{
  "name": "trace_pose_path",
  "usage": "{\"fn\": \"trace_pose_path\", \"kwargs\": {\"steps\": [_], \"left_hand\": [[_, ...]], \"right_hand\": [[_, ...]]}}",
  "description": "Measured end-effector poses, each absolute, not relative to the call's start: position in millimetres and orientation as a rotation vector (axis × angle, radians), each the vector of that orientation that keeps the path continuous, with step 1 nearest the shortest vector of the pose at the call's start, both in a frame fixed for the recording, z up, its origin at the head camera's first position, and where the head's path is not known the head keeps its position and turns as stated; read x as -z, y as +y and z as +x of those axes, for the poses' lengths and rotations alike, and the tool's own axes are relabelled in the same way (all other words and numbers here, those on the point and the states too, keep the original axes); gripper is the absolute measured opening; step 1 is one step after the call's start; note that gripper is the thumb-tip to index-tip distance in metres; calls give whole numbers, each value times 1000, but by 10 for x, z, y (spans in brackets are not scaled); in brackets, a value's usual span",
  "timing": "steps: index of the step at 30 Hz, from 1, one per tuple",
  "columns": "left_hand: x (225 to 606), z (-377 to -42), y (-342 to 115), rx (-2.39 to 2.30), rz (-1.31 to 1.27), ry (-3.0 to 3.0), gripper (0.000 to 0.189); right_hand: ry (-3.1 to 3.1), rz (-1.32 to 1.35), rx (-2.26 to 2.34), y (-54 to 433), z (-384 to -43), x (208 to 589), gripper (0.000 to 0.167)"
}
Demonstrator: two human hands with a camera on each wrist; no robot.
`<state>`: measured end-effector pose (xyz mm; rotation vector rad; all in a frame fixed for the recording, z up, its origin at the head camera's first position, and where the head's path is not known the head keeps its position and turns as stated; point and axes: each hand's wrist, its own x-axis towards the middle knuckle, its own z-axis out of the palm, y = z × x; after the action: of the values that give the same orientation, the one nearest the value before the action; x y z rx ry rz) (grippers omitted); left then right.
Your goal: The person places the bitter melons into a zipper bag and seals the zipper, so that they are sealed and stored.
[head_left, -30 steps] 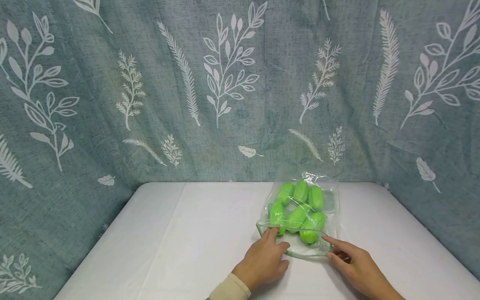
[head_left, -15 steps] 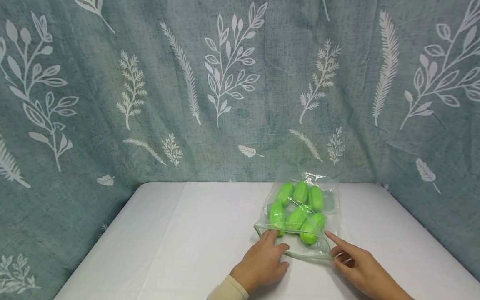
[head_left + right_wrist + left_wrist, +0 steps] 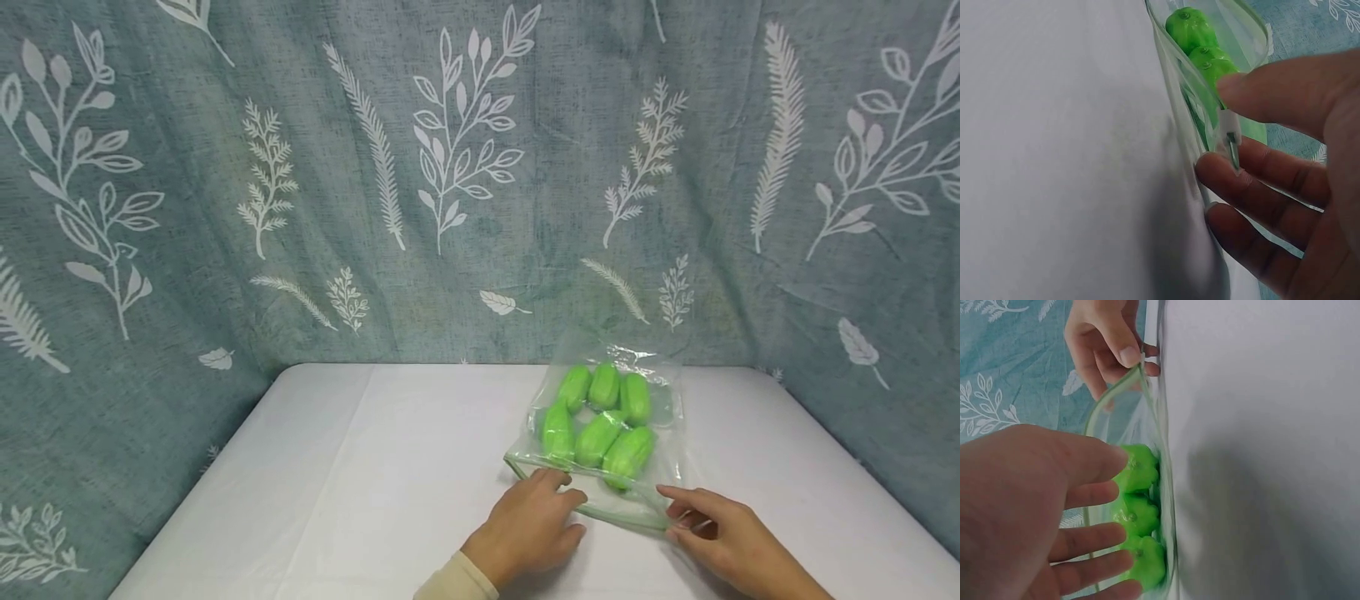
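Observation:
A clear zip bag [image 3: 666, 454] with a green-edged mouth lies at the right of the table, its mouth towards me. Inside are several bright green, ribbed, oblong vegetable-like pieces [image 3: 598, 439]. My right hand [image 3: 726, 533] pinches the mouth's right corner. In the right wrist view, the thumb and fingers are around that corner, at a small white slider [image 3: 1230, 125]. My left hand [image 3: 525, 525] is at the left part of the mouth, fingers spread and fairly straight. The left wrist view has those fingers [image 3: 1094, 540] across the upper rim, and the mouth gapes [image 3: 1116, 387].
A white-covered table [image 3: 315, 475] runs back to a blue-green curtain [image 3: 360, 208] printed with white leaves. The curtain also closes off both sides. The bag's far end reaches the table's back edge.
My right hand has moved slightly towards me and to the right, drawing the bag's corner along. The bag's mouth looks flatter. My left hand has barely shifted.

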<state>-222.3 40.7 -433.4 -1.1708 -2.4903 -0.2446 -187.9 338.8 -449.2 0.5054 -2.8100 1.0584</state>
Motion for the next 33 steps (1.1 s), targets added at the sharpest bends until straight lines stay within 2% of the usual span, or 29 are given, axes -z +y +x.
{"fn": "trace_pose_path", "kwargs": {"steps": [13,20,33], "left_hand": [[4301,-2202,517,315,-1158,-2190,19],[4254,-2214,560,375,-1158,-2113,14],[4191,-2242,718,386,-1178,-1999,10]], "right_hand": [[-2862,536,-1037,3452,-1881,4499,53],[-2801,582,-980,3459,-1850,4541,50],[-2860,398,-960,3519,-1813,4567,40]]}}
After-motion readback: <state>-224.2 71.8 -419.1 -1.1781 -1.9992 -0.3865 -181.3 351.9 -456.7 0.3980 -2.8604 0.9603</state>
